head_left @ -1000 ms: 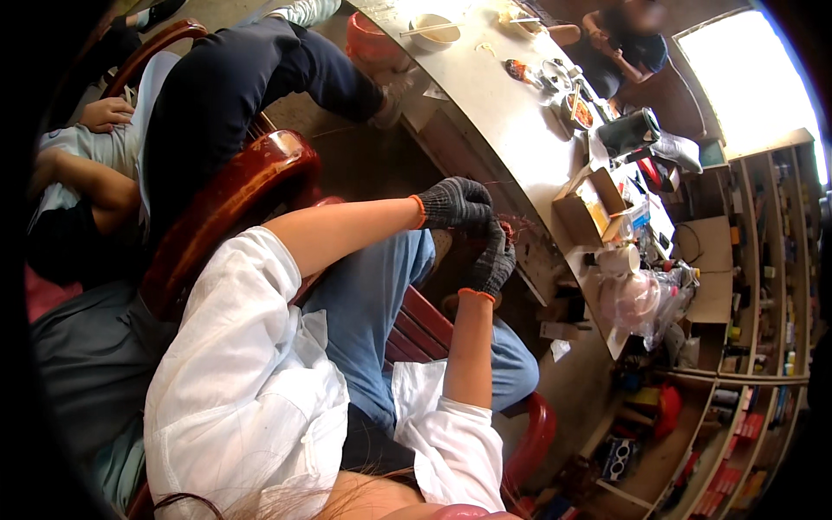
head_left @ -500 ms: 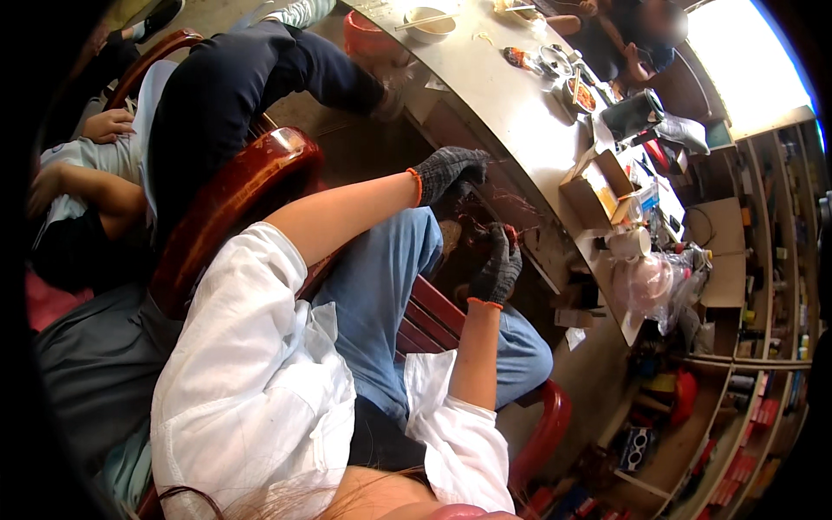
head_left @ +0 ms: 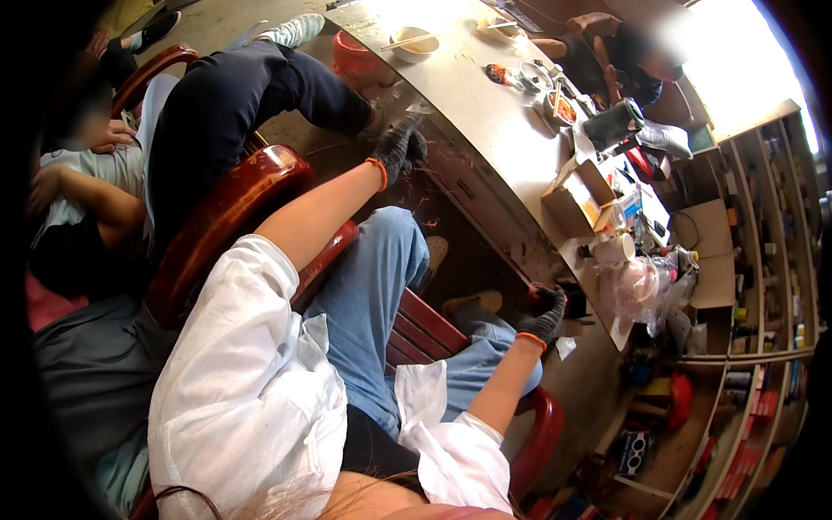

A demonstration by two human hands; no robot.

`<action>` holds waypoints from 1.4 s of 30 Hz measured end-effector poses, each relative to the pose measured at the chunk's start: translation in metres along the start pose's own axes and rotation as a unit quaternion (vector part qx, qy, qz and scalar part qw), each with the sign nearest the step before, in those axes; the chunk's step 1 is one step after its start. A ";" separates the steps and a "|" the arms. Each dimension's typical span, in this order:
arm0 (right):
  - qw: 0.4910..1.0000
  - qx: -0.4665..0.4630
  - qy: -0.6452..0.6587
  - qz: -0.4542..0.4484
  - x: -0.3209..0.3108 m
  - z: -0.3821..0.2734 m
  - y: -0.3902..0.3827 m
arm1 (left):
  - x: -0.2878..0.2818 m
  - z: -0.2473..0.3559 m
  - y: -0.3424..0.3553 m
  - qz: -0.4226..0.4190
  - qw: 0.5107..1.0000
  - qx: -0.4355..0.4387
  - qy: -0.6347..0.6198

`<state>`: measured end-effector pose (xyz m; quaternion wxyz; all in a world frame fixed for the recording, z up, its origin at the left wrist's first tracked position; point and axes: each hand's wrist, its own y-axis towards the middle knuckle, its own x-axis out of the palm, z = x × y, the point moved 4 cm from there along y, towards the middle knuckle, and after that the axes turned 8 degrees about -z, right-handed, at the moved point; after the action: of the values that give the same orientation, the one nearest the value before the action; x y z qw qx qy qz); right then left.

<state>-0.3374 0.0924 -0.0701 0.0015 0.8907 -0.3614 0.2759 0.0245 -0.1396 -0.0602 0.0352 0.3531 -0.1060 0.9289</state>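
Observation:
My left hand (head_left: 399,154), in a dark knitted glove with an orange cuff, is closed near the table's near edge. Thin reddish strands (head_left: 426,204), like fine wire or thread, trail down beside its fingers. Well apart to the right, my right hand (head_left: 546,315), gloved the same way, is closed beside the table's lower corner. At its fingertips shows a small dark reddish bundle (head_left: 539,295), too blurred to name. The fingers partly hide what each hand grips.
The pale table (head_left: 472,104) bears bowls with chopsticks, an open cardboard box (head_left: 576,195) and a plastic bag (head_left: 646,290). To my left, a person sits by a red wooden armrest (head_left: 234,212); another sits across the table. Shelves (head_left: 763,260) stand at right.
My hands have moved apart from near each other: the left went left and slightly up, the right went right and down. The reddish strands between them have shifted left and down.

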 end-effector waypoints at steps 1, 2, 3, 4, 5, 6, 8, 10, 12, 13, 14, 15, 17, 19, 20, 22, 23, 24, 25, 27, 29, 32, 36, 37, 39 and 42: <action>1.000 -0.012 -0.005 0.013 -0.008 -0.011 -0.001 | -0.004 0.004 0.000 -0.002 1.000 -0.014 0.025; 1.000 -0.016 -0.017 0.021 -0.022 -0.021 0.004 | -0.008 0.008 -0.002 -0.005 0.998 -0.029 0.050; 0.999 -0.020 -0.026 0.028 -0.037 -0.030 0.010 | -0.011 0.015 0.001 -0.008 0.996 -0.041 0.077; 0.999 -0.015 -0.035 0.027 -0.042 -0.032 0.014 | -0.037 0.011 0.019 0.062 0.997 0.039 0.025; 0.998 -0.007 -0.043 0.044 -0.049 -0.040 0.012 | -0.044 0.010 0.030 0.035 0.999 0.032 -0.025; 0.997 0.003 -0.052 0.058 -0.051 -0.051 0.008 | -0.052 0.011 0.036 0.010 0.997 0.028 -0.075; 0.993 -0.060 -0.090 0.055 -0.050 -0.072 -0.001 | -0.029 0.011 0.019 -0.001 0.997 0.008 -0.079; 0.992 -0.040 -0.112 0.032 -0.034 -0.071 -0.011 | -0.016 0.006 0.015 -0.023 0.999 -0.005 -0.032; 0.995 -0.016 -0.102 -0.016 -0.024 -0.064 -0.013 | -0.001 0.002 0.009 -0.067 0.998 -0.017 0.014; 0.991 -0.019 -0.126 -0.030 -0.020 -0.061 -0.014 | 0.009 0.001 0.003 -0.101 0.994 -0.022 0.036; 0.988 -0.021 -0.150 -0.043 -0.015 -0.053 -0.015 | 0.015 -0.001 0.001 -0.147 0.987 -0.025 0.060; 0.983 -0.022 -0.171 -0.058 0.001 -0.044 -0.023 | 0.020 -0.002 -0.002 -0.190 0.978 -0.026 0.086; 0.983 0.036 -0.128 -0.129 0.055 -0.029 -0.048 | 0.024 0.001 -0.012 -0.281 0.948 -0.010 0.146; 0.969 0.063 -0.136 -0.197 0.091 -0.012 -0.060 | 0.044 0.010 -0.032 -0.362 0.912 0.026 0.194; 0.961 0.077 -0.146 -0.221 0.105 0.000 -0.062 | 0.049 0.007 -0.034 -0.386 0.895 0.083 0.208; 0.942 0.083 -0.183 -0.270 0.132 0.021 -0.066 | 0.061 0.009 -0.050 -0.404 0.887 0.115 0.189; 0.929 0.075 -0.210 -0.295 0.144 0.030 -0.069 | 0.068 0.011 -0.057 -0.415 0.882 0.132 0.180; 0.915 0.068 -0.237 -0.321 0.155 0.038 -0.070 | 0.076 0.019 -0.068 -0.427 0.837 0.238 0.245; 0.926 0.118 -0.195 -0.302 0.162 0.048 -0.071 | 0.081 0.024 -0.078 -0.430 0.778 0.341 0.306; 0.935 0.216 -0.110 -0.260 0.170 0.067 -0.073 | 0.074 0.012 -0.068 -0.408 0.881 0.145 0.193; 0.931 0.250 -0.077 -0.255 0.173 0.078 -0.076 | 0.070 0.004 -0.064 -0.404 0.904 0.050 0.131; 0.929 0.207 -0.047 -0.304 0.159 0.103 -0.058 | 0.079 0.000 -0.064 -0.469 0.870 0.073 0.133; 0.900 -0.031 -0.120 -0.418 0.193 0.073 -0.083 | 0.080 -0.005 -0.069 -0.477 0.869 0.012 0.132; 0.908 -0.012 -0.089 -0.408 0.199 0.065 -0.086 | 0.080 -0.007 -0.070 -0.460 0.879 -0.030 0.121; 0.912 0.292 0.150 -0.248 0.186 0.066 -0.077 | 0.079 -0.010 -0.072 -0.405 0.907 -0.076 0.082; 0.937 0.253 0.112 -0.215 0.180 0.048 -0.071 | 0.075 -0.017 -0.064 -0.336 0.937 -0.071 0.066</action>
<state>-0.1620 0.0193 -0.0083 -0.1239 0.8812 -0.0773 0.4496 -0.0336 -0.0744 -0.0120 0.3775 0.3023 -0.0438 0.8742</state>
